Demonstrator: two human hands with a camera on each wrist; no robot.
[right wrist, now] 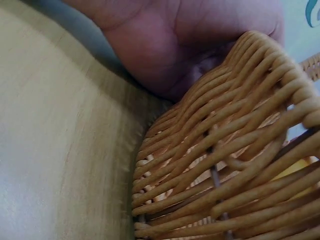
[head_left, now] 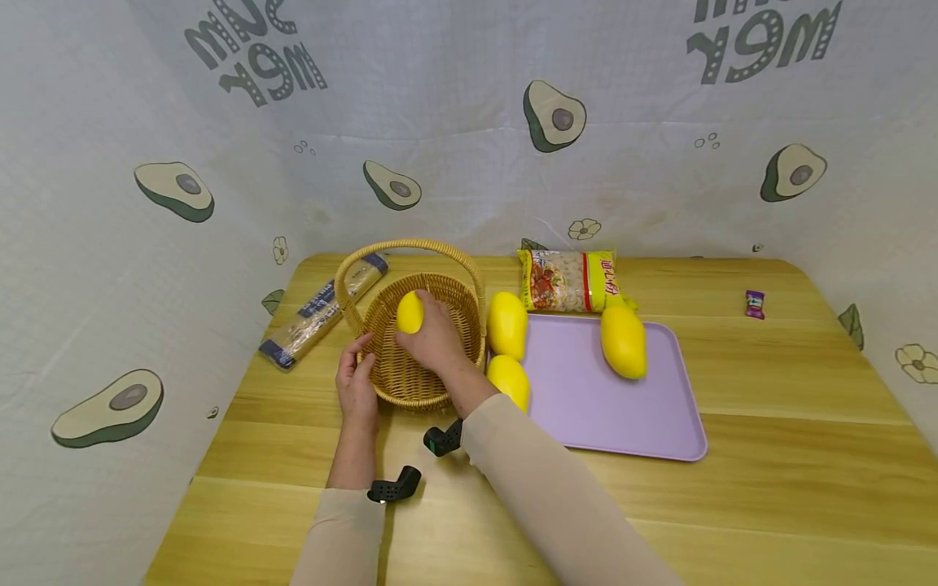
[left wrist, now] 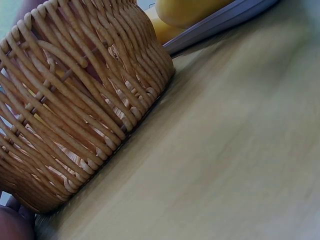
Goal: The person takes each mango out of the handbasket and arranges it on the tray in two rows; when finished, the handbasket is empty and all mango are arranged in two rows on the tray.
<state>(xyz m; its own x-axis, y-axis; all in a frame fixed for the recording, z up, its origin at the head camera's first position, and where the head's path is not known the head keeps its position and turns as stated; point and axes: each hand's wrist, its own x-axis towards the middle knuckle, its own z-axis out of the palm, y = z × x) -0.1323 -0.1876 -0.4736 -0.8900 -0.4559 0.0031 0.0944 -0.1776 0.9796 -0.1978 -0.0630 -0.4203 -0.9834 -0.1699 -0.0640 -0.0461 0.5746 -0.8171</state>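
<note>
A yellow mango is in my right hand, which reaches inside the round wicker basket. My left hand holds the basket's left side, thumb and a finger at the rim. In the left wrist view the basket wall fills the upper left, and part of a hand shows in the bottom corner. The right wrist view shows a palm against the outside of the wicker wall; its fingertips are hidden.
Right of the basket lies a lilac tray. Two mangoes lie by its left edge, and another mango at its right. A snack bag stands behind it. Left of the basket is a long packet; far right, a purple sweet.
</note>
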